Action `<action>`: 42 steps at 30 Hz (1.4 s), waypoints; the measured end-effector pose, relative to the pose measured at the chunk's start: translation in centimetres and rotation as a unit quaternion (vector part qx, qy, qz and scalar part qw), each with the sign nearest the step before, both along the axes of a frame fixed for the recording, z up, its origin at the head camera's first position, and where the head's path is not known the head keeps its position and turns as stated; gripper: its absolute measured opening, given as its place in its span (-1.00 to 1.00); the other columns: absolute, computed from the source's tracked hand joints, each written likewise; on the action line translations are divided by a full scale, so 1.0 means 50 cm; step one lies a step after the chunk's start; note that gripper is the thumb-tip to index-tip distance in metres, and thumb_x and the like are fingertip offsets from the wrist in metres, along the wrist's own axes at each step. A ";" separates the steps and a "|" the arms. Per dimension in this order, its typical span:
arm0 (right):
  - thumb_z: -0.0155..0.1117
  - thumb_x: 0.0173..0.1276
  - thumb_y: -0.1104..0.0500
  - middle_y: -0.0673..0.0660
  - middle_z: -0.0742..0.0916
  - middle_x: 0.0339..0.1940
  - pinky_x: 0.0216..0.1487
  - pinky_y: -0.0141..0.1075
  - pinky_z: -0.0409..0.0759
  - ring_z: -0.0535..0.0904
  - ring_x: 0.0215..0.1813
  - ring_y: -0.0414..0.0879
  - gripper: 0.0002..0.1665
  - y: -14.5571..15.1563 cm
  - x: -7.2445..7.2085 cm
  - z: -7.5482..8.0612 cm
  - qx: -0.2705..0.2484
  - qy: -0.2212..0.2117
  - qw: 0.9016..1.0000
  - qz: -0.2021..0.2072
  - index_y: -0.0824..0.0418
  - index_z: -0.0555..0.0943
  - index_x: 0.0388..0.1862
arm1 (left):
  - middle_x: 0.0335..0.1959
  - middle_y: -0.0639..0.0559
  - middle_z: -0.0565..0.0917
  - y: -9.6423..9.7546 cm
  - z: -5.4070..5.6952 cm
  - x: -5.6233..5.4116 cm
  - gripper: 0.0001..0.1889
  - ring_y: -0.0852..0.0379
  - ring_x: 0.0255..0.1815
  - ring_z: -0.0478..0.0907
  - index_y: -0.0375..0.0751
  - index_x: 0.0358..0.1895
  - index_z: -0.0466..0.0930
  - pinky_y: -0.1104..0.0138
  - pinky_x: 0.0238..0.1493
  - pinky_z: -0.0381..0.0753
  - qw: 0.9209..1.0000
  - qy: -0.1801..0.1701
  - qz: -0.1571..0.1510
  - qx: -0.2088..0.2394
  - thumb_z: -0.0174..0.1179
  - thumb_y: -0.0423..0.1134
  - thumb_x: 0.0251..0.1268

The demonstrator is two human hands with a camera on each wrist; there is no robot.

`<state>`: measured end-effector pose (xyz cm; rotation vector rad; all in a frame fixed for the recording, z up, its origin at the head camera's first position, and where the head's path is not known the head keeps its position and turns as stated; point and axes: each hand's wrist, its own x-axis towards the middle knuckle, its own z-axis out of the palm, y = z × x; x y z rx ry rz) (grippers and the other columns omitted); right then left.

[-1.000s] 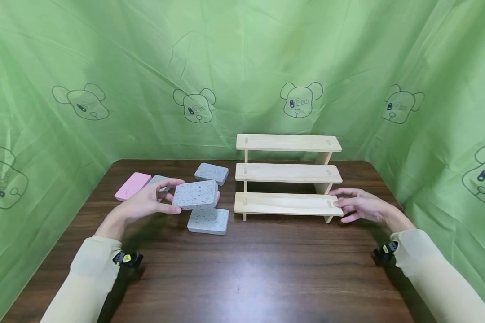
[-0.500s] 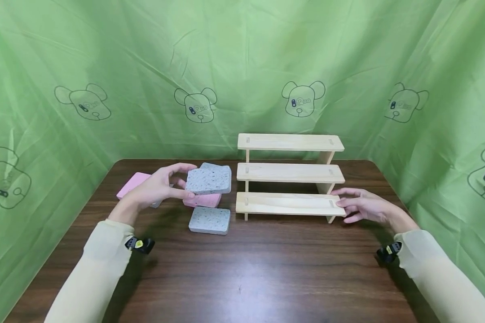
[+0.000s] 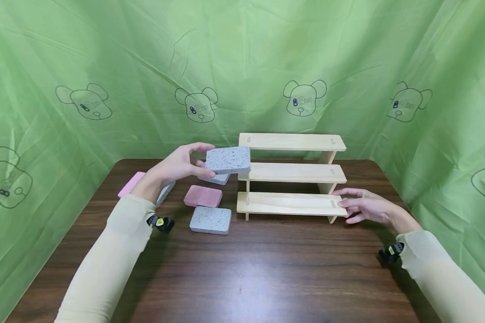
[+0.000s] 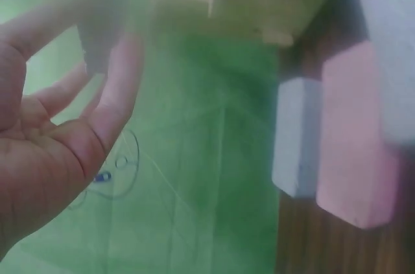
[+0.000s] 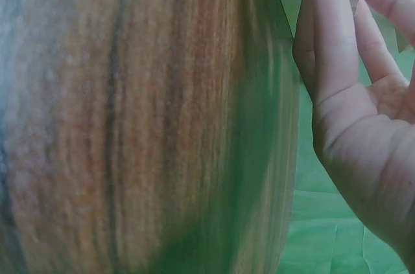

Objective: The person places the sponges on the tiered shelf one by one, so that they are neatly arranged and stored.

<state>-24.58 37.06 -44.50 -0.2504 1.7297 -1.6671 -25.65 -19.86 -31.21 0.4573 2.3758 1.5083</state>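
Observation:
My left hand (image 3: 179, 163) pinches a grey speckled sponge (image 3: 228, 160) between thumb and fingers. It holds the sponge in the air at the left end of a three-step wooden display rack (image 3: 291, 203), covering part of the middle and top boards. In the left wrist view the held sponge (image 4: 97, 41) is blurred and seen edge-on. At the rack's lowest board, my right hand (image 3: 365, 207) grips the right end, thumb on the board and fingers by the side support. The right wrist view shows only a little of the rack past the fingers.
Left of the rack lie a pink sponge (image 3: 203, 196), a grey sponge (image 3: 211, 220) in front and another grey sponge (image 3: 216, 179) behind. Farther left, a pink sponge (image 3: 131, 183) and a grey sponge (image 3: 165, 194) are partly hidden by my left arm. Green cloth (image 3: 242, 67) surrounds the table (image 3: 266, 269).
The left hand has carried the grey sponge right, up and away from me, from above the other sponges to the rack's left end. My right hand keeps its place on the rack.

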 end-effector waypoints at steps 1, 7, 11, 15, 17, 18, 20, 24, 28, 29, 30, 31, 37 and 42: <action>-0.01 0.60 0.35 0.20 0.71 0.00 -0.01 0.04 0.71 0.70 -0.01 0.06 -0.54 0.001 0.001 0.001 0.000 -0.001 1.000 -0.001 -0.09 0.54 0.27 | 0.28 -0.12 0.48 0.010 0.005 -0.005 -0.11 -0.03 0.03 0.67 -0.08 0.49 0.32 0.18 0.08 0.64 1.000 -0.005 -0.004 0.010 0.56 -0.35 0.05; 0.02 0.59 0.34 0.20 0.71 -0.02 -0.03 0.01 0.72 0.71 -0.04 0.05 -0.54 0.008 0.004 0.000 0.002 -0.006 1.000 -0.011 -0.12 0.55 0.26 | 0.27 -0.16 0.45 0.088 0.032 -0.039 -0.11 -0.12 -0.01 0.70 -0.14 0.49 0.31 0.12 0.05 0.69 0.997 -0.046 -0.018 0.057 0.53 -0.45 0.05; 0.01 0.60 0.35 0.21 0.72 -0.01 -0.02 0.00 0.72 0.71 -0.04 0.05 -0.52 0.015 0.004 -0.004 0.004 -0.012 1.000 -0.014 -0.14 0.56 0.25 | 0.30 -0.10 0.41 0.140 0.051 -0.057 -0.10 -0.12 -0.04 0.70 -0.08 0.47 0.35 0.16 0.06 0.69 0.997 -0.050 -0.006 0.052 0.56 -0.45 -0.01; -0.03 0.61 0.36 0.21 0.73 0.00 -0.01 0.01 0.71 0.71 -0.03 0.07 -0.51 0.019 0.004 -0.007 0.005 -0.011 1.000 -0.009 -0.15 0.57 0.26 | 0.37 -0.11 0.36 0.184 0.068 -0.072 -0.10 -0.10 -0.02 0.67 -0.05 0.44 0.40 0.24 0.04 0.69 0.997 -0.055 0.009 0.050 0.57 -0.48 -0.06; -0.02 0.61 0.35 0.20 0.72 -0.01 -0.02 0.01 0.72 0.71 -0.04 0.04 -0.51 0.021 0.003 -0.006 0.007 -0.008 1.000 -0.010 -0.15 0.57 0.26 | 0.40 -0.14 0.33 0.205 0.074 -0.078 -0.10 -0.12 -0.02 0.67 -0.07 0.45 0.40 0.26 0.03 0.69 0.996 -0.060 0.011 0.061 0.56 -0.50 -0.06; -0.01 0.61 0.35 0.20 0.72 -0.02 -0.02 0.00 0.72 0.71 -0.06 0.03 -0.52 0.021 0.003 -0.005 0.008 -0.008 1.000 -0.012 -0.15 0.58 0.26 | 0.40 -0.15 0.34 0.215 0.078 -0.081 -0.10 -0.12 -0.01 0.66 -0.08 0.45 0.39 0.26 0.02 0.69 0.996 -0.062 0.012 0.066 0.55 -0.51 -0.06; 0.01 0.60 0.35 0.19 0.72 -0.03 -0.03 -0.01 0.72 0.71 -0.09 0.01 -0.52 0.021 0.004 -0.002 0.010 -0.009 1.000 -0.017 -0.15 0.59 0.25 | 0.40 -0.17 0.35 0.236 0.083 -0.089 -0.11 -0.12 -0.01 0.66 -0.11 0.45 0.38 0.27 0.01 0.70 0.995 -0.064 0.011 0.075 0.54 -0.53 -0.05; 0.00 0.60 0.36 0.21 0.71 -0.01 -0.02 0.01 0.72 0.71 -0.07 0.03 -0.51 0.021 0.002 0.000 0.011 -0.011 1.000 -0.020 -0.13 0.58 0.27 | 0.39 -0.18 0.35 0.276 0.093 -0.103 -0.10 -0.09 0.01 0.65 -0.13 0.46 0.36 0.27 -0.01 0.71 0.993 -0.077 0.012 0.086 0.51 -0.57 -0.03; -0.01 0.60 0.36 0.20 0.71 0.00 0.01 0.04 0.70 0.70 -0.05 0.05 -0.50 0.015 -0.003 -0.003 0.011 -0.008 1.000 -0.013 -0.11 0.55 0.31 | 0.32 -0.19 0.41 0.312 0.100 -0.115 -0.10 -0.07 0.04 0.62 -0.16 0.47 0.34 0.28 -0.02 0.71 0.989 -0.100 0.018 0.108 0.48 -0.61 -0.01; -0.02 0.60 0.36 0.21 0.71 0.01 0.01 0.05 0.70 0.70 -0.05 0.06 -0.50 0.014 -0.004 -0.004 0.009 -0.007 1.000 -0.010 -0.10 0.55 0.32 | 0.30 -0.18 0.43 0.320 0.100 -0.118 -0.10 -0.07 0.05 0.62 -0.16 0.48 0.33 0.28 -0.02 0.71 0.987 -0.106 0.018 0.116 0.47 -0.62 -0.01; -0.01 0.60 0.36 0.21 0.71 0.00 0.01 0.05 0.70 0.70 -0.05 0.06 -0.50 0.013 -0.005 -0.005 0.009 -0.007 1.000 -0.009 -0.11 0.55 0.31 | 0.27 -0.19 0.45 0.329 0.100 -0.121 -0.09 -0.06 0.06 0.61 -0.18 0.49 0.31 0.28 -0.02 0.71 0.985 -0.114 0.017 0.126 0.46 -0.64 -0.01; -0.01 0.60 0.36 0.21 0.72 0.00 0.01 0.04 0.70 0.70 -0.05 0.06 -0.50 0.011 -0.006 -0.006 0.009 -0.008 1.000 -0.009 -0.11 0.56 0.30 | 0.26 -0.18 0.47 0.338 0.099 -0.124 -0.08 -0.05 0.06 0.61 -0.18 0.49 0.31 0.28 -0.02 0.71 0.984 -0.120 0.018 0.130 0.46 -0.65 -0.02; -0.01 0.61 0.34 0.23 0.72 0.04 0.02 0.04 0.70 0.69 0.00 0.09 -0.51 0.009 -0.007 -0.012 0.007 -0.002 1.000 0.005 -0.12 0.55 0.32 | 0.27 -0.12 0.51 0.382 0.092 -0.132 -0.05 0.03 0.04 0.62 -0.16 0.51 0.31 0.35 -0.08 0.71 0.991 -0.100 0.023 0.086 0.54 -0.54 -0.04; 0.01 0.61 0.33 0.23 0.71 0.02 0.01 0.04 0.70 0.70 -0.03 0.07 -0.51 0.008 -0.006 -0.013 0.010 0.004 1.000 0.004 -0.12 0.55 0.33 | 0.27 -0.18 0.52 0.417 0.086 -0.137 -0.05 0.03 0.03 0.63 -0.24 0.51 0.29 0.37 -0.11 0.71 0.991 -0.088 0.034 0.097 0.52 -0.58 -0.04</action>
